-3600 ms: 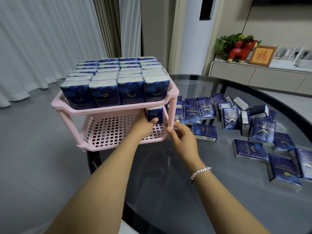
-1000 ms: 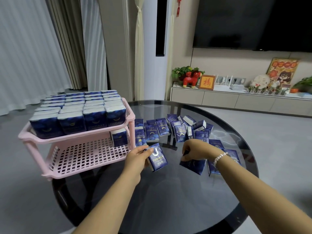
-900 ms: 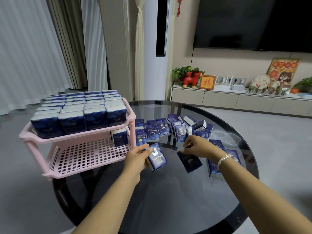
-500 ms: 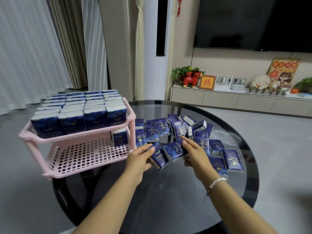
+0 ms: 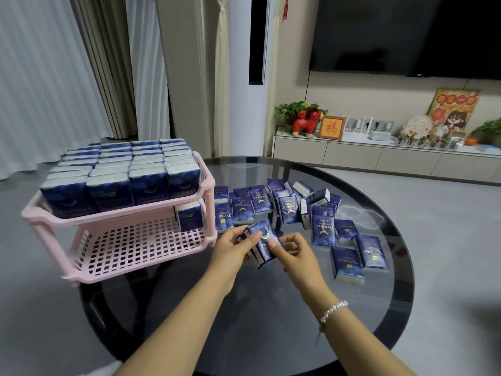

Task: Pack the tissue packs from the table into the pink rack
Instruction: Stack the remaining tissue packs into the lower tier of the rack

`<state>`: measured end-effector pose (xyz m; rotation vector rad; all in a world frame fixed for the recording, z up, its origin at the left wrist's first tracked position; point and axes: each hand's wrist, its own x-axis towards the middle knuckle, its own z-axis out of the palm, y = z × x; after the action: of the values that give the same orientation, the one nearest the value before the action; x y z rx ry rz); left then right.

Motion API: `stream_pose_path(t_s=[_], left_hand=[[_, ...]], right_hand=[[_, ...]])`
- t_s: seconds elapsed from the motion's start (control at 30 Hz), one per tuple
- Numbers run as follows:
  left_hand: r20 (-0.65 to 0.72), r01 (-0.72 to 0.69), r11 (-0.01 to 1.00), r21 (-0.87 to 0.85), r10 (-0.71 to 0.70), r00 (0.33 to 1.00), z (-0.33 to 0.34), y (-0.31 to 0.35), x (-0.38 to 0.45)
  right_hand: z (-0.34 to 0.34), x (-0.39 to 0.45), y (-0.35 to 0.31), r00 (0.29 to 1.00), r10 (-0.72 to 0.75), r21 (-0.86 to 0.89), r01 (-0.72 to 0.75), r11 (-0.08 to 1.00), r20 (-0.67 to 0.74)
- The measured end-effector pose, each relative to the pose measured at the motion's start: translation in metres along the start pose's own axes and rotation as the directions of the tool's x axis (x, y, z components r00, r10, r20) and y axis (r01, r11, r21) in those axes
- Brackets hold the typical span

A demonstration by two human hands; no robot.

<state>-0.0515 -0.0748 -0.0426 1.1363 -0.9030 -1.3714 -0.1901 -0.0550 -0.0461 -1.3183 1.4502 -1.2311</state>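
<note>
Holding a small stack of tissue packs point(image 5: 262, 241) between them, both hands meet just above the round glass surface point(image 5: 271, 308), close to the right end of the pink rack point(image 5: 122, 213). The left hand point(image 5: 230, 252) has its fingers curled round the stack's left side with the thumb laid on the top pack; the right hand point(image 5: 294, 255) pinches the stack's right edge, thumb on top (how many packs are in the stack is hard to tell, since their edges overlap). The rack's upper shelf is filled with upright packs point(image 5: 122, 169) in close rows. On the lower shelf a single pack point(image 5: 189, 216) stands in the far right corner. More loose packs point(image 5: 311, 213) lie scattered on the surface beyond and to the right of the hands, some flat, some on edge. A bead bracelet point(image 5: 333, 310) circles the right wrist.
</note>
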Motion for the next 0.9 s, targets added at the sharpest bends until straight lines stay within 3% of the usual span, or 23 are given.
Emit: stream_pose_path(t_s=[0.13, 0.27, 0.33, 0.43, 0.5, 0.6, 0.7, 0.9], left_hand=[[-0.012, 0.009, 0.998, 0.059, -0.009, 1.000, 0.000, -0.006, 0.007], [-0.030, 0.018, 0.997, 0.077, -0.015, 0.999, 0.000, -0.008, 0.010], [-0.042, 0.015, 0.996, 0.085, -0.011, 0.999, -0.001, -0.008, 0.011], [-0.042, 0.014, 0.996, 0.083, -0.010, 0.999, -0.001, -0.009, 0.012], [-0.040, 0.017, 0.996, 0.085, -0.013, 0.999, -0.001, -0.008, 0.012], [-0.039, 0.015, 0.996, 0.086, -0.012, 0.999, -0.002, -0.008, 0.012], [-0.051, 0.015, 0.995, 0.094, -0.010, 0.999, -0.005, -0.007, 0.012], [-0.059, 0.041, 0.997, 0.071, -0.037, 0.998, -0.007, -0.004, 0.009]], right_hand=[[-0.022, 0.013, -0.004, 0.995, -0.103, -0.243, 0.103, 0.965, 0.014], [-0.055, 0.052, 0.003, 0.964, -0.197, -0.580, 0.058, 0.813, -0.179], [-0.068, 0.066, 0.003, 0.960, -0.175, -0.642, -0.005, 0.767, -0.217], [-0.078, 0.081, 0.003, 0.984, -0.110, -0.805, -0.050, 0.590, -0.142], [-0.078, 0.086, 0.003, 0.992, -0.058, -0.843, -0.062, 0.535, -0.110], [-0.076, 0.088, 0.002, 0.992, -0.065, -0.812, -0.051, 0.582, -0.109], [-0.074, 0.083, 0.000, 0.990, -0.090, -0.694, -0.009, 0.720, -0.106], [-0.059, 0.056, -0.015, 0.997, -0.052, -0.264, 0.033, 0.964, -0.064]])
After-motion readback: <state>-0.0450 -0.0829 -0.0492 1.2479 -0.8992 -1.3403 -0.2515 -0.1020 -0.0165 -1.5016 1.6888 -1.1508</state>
